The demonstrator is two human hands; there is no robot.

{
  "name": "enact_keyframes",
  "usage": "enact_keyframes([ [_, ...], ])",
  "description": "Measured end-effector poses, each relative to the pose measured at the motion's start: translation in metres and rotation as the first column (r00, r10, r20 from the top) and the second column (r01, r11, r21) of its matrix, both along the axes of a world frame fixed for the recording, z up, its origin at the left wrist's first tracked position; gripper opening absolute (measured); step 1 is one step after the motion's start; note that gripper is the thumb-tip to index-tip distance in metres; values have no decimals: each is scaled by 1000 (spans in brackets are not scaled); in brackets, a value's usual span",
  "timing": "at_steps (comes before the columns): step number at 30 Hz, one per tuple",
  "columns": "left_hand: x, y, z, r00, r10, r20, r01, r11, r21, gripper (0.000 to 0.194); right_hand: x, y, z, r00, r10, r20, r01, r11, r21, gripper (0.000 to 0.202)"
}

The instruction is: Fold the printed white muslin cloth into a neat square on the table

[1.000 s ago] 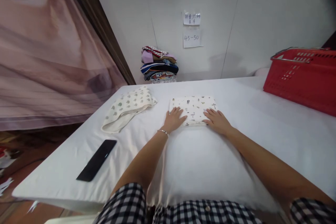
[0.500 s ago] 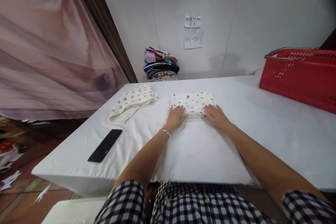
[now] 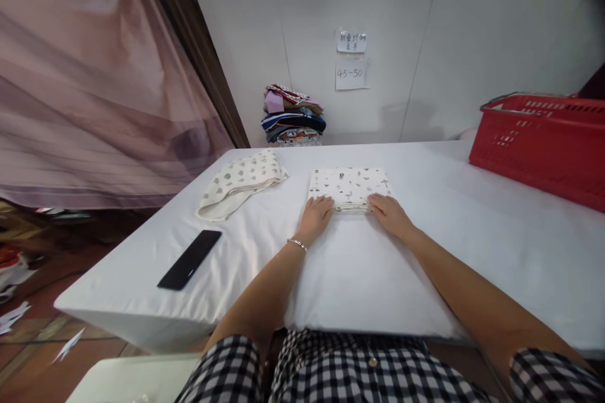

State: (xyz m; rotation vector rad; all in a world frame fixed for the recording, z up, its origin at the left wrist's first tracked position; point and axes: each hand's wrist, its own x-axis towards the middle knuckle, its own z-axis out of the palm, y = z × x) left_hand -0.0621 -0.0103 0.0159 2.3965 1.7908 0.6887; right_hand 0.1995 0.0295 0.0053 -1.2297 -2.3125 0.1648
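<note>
A white cloth with small grey-green prints (image 3: 348, 184), folded into a neat rectangle with layered near edges, lies flat on the white-covered table (image 3: 368, 264). At its near left corner rests my left hand (image 3: 317, 217), fingers stretched out and touching the fabric. My right hand (image 3: 388, 213) is laid the same way on the near right corner, its fingers extended. Neither hand lifts the cloth. To the left is a second cream cloth with a leaf-like print (image 3: 243, 179), loosely folded with one corner spreading out.
A black phone (image 3: 190, 259) lies on the table's left side. Several folded fabrics form a stack (image 3: 293, 114) against the wall, beside paper signs (image 3: 352, 73). On the right stands a red plastic basket (image 3: 539, 145). A pink curtain (image 3: 94, 75) hangs at the left.
Both hands have drawn back slightly toward the cloth's near corners, uncovering more of its top. The cloth stays folded in place. The view has shifted a little.
</note>
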Motion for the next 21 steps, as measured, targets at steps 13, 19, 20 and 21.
enact_keyframes([
  [13, 32, 21, 14, 997, 35, 75, -32, 999, -32, 21, -28, 14, 14, 996, -56, 73, 59, 997, -41, 30],
  [19, 32, 28, 10, 971, 127, 201, -105, 988, -114, 16, -28, 16, 8, 997, -80, 10, 80, 996, -35, 30],
  [20, 32, 28, 11, 970, 135, 202, -111, 986, -126, 16, -29, 16, 7, 997, -80, 13, 80, 996, -27, 31],
  [21, 32, 29, 11, 970, 140, 200, -115, 984, -136, 17, -29, 16, 7, 997, -83, 12, 83, 996, -16, 31],
])
